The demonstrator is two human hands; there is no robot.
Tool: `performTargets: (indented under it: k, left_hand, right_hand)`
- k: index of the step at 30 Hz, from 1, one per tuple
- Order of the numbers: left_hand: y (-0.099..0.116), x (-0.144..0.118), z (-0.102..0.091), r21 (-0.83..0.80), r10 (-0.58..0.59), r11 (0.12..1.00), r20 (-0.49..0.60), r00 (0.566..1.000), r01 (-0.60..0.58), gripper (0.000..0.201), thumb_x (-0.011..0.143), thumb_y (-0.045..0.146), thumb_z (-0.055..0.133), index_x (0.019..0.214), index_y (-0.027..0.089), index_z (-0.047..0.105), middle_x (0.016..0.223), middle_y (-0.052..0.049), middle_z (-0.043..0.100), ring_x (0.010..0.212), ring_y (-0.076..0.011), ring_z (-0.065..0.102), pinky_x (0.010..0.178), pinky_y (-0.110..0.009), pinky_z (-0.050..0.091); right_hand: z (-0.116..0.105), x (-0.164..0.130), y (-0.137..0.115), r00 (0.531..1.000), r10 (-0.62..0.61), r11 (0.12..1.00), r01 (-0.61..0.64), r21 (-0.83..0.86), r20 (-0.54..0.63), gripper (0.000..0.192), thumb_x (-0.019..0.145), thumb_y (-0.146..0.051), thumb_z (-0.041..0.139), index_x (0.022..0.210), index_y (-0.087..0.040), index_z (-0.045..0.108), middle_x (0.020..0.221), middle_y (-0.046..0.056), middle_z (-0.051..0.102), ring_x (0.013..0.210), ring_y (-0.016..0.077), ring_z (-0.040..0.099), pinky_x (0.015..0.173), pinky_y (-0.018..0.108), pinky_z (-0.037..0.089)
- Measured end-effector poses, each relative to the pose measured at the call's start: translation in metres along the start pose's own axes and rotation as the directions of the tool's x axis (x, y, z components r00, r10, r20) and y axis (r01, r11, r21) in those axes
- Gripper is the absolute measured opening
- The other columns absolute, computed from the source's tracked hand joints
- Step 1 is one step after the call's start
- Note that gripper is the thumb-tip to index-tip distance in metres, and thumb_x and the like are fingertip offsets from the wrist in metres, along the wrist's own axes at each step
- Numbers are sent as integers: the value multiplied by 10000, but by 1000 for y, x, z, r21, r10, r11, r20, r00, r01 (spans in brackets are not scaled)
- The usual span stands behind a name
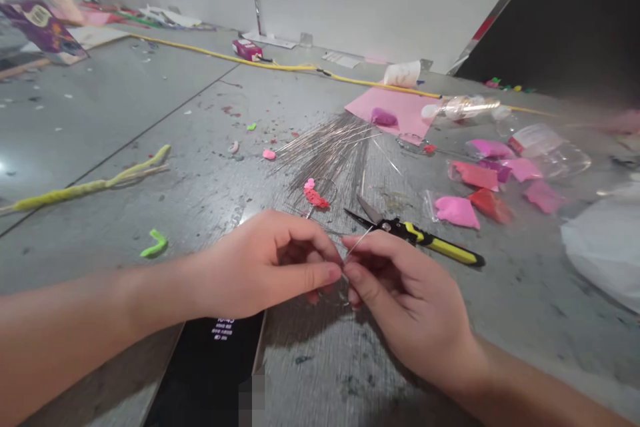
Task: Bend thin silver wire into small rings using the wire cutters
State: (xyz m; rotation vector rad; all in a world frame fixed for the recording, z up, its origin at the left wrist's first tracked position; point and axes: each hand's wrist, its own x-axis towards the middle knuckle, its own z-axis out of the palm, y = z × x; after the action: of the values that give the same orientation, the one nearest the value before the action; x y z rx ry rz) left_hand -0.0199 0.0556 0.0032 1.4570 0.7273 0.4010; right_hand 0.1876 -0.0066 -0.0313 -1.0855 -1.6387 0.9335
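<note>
at lower centre of the frame the left hand [260, 267] and right hand [400, 300] meet fingertip to fingertip, both pinched shut on a thin wire [357, 241]. its long axis runs from the fingertips up and to the right, its free end pointing toward the yellow-handled snips [420, 235] lying just above the right hand. a fan of loose wires [330, 147] lies above, with pink petal pieces [480, 177] at right.

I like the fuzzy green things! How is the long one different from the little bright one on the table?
The long fuzzy stem is pale yellow-green, stretched nearly straight and splits at its far end. The little green piece is brighter, far shorter and bent into a hook. The long one lies farther from the left hand; the little one lies nearer. Both rest loose on the grey table, untouched.
</note>
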Motion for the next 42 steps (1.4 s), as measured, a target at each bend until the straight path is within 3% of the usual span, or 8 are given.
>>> performTargets:
  k: [7,13,21,25,30,34,38,42]
  left_hand:
    - [6,-2,-2,313,51,949,-46,998,-34,139,907,266,646,929,185,756,697,-14,712,619,-123,632,536,-202,489]
    - [4,-3,0,224,-3,974,-57,998,16,99,879,232,641,849,173,715,678,-7,698,610,-123,639,530,-199,494]
    - [3,-1,4,-20,-51,999,-18,999,51,81,853,135,621,794,176,660,718,9,710,608,-93,663,597,-190,558]
    - [3,-3,4,67,-16,998,-22,1000,17,103,885,173,592,809,177,661,724,2,717,605,-101,658,577,-197,536]
    - [2,-8,2,571,262,809,-134,956,-142,88,864,184,620,815,191,693,574,46,592,514,-80,493,491,-201,372]
    - [-3,-8,-2,760,510,579,-54,859,-296,77,872,155,597,852,184,666,628,35,625,559,-87,515,575,-226,398]
    - [-7,-8,-4,832,573,450,10,819,-325,85,881,147,580,881,183,657,753,-12,700,654,-121,576,630,-249,429]
    - [-5,-9,-3,829,549,471,-7,836,-302,97,894,173,576,894,184,673,720,-5,688,631,-121,568,627,-253,428]
  right_hand:
    - [-2,2,-2,1000,15,998,-15,-55,8,204,982,-204,621,1167,-288,639,911,-11,684,630,92,673,551,241,567]
    - [-4,4,-7,995,-94,962,102,-252,43,215,975,-193,628,1165,-293,627,913,-19,704,795,129,713,745,300,600]
    - [-8,10,-14,953,-286,896,303,-324,102,229,952,-110,634,1088,-286,690,947,27,757,798,158,709,697,311,597]
    - [-10,12,-16,934,-337,883,358,-304,122,324,919,-61,638,1121,-295,736,957,40,750,790,158,707,654,299,591]
    - [-11,18,-16,993,-32,999,29,31,116,174,984,-270,643,1038,-299,806,920,35,736,766,145,678,648,292,573]
    - [-13,22,-12,946,241,914,-296,279,217,154,927,-397,728,977,-291,829,906,33,760,775,149,672,670,293,573]
    - [-14,22,-13,922,314,876,-374,305,228,139,837,-337,826,964,-284,806,916,23,779,808,146,706,712,280,588]
    - [-11,23,-21,935,308,919,-341,197,176,190,819,-270,828,983,-245,736,898,27,759,813,154,720,706,274,608]
